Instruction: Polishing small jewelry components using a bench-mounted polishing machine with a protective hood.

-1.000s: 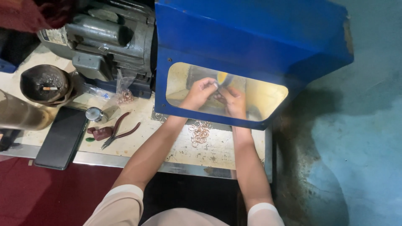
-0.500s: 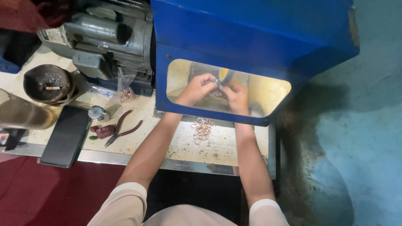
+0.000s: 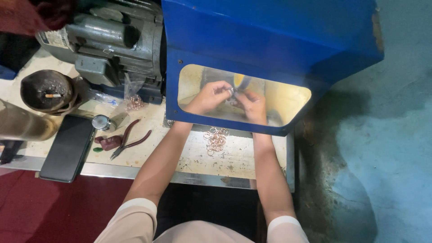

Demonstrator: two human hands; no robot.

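Both my hands are inside the blue hood (image 3: 270,40), left fingers (image 3: 221,88) and right fingers (image 3: 243,95) pinching a small ring (image 3: 231,91) together; pile of rings (image 3: 217,139) just below on the counter (image 3: 234,157).

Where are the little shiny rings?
In the head view, the pile of small rings lies on the workbench between the person's forearms, just below the blue hood.

Left hand (image 3: 210,96) fingers have lifted slightly, now pinching a small ring (image 3: 231,91) nearer the yellow wheel (image 3: 240,81). Right hand (image 3: 253,105) has shifted a bit lower, just beside it.
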